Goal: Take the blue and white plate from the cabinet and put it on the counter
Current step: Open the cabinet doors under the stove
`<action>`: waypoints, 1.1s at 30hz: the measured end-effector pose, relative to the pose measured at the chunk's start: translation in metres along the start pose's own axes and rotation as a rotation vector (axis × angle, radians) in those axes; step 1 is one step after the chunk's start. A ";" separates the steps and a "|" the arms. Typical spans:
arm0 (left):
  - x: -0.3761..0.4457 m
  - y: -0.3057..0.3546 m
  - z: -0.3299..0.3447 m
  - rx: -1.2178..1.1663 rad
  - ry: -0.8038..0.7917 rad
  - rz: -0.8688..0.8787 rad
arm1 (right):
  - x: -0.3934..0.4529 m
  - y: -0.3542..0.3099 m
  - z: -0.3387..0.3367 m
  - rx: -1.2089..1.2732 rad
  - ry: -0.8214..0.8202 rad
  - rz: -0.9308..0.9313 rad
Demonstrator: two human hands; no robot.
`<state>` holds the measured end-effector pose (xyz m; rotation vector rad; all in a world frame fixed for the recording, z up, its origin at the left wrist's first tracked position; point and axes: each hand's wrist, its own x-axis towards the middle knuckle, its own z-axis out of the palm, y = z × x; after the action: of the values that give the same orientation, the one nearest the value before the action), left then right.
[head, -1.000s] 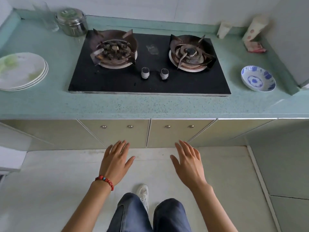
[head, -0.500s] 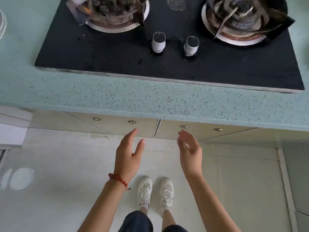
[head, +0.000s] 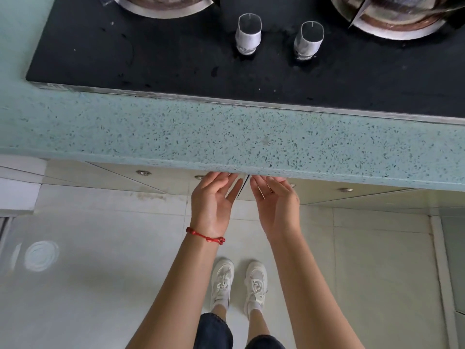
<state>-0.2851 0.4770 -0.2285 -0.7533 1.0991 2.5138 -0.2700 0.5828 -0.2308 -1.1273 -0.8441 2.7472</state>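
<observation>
The cream cabinet doors sit under the speckled green counter (head: 226,132). My left hand (head: 214,197) has its fingers curled on the inner top corner of the left door (head: 173,183). My right hand (head: 274,200) holds the matching corner of the right door (head: 319,195). The two hands nearly touch at the seam, where a thin dark gap shows. The counter's overhang hides the fingertips. No blue and white plate is in view, and the cabinet's inside is hidden.
A black gas hob (head: 163,59) with two silver knobs (head: 247,34) fills the counter top ahead. Small round door knobs (head: 143,172) dot the cabinet fronts. Below are a pale tiled floor (head: 100,285) and my white shoes (head: 222,280).
I have leaned in over the counter. Both hands rose from open in front of the doors to the top of the middle seam and closed on the door corners.
</observation>
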 end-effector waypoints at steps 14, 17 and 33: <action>-0.053 -0.014 -0.041 0.241 0.303 0.026 | -0.072 0.021 -0.053 -0.231 0.229 -0.068; -0.069 -0.017 -0.053 0.342 0.344 0.037 | -0.091 0.020 -0.072 -0.347 0.272 -0.091; -0.149 -0.004 -0.132 0.746 0.436 0.288 | -0.149 0.001 -0.144 -0.700 0.317 -0.210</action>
<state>-0.1154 0.3729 -0.2215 -0.9671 2.2440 1.8945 -0.0648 0.6123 -0.2212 -1.3996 -1.8093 2.0533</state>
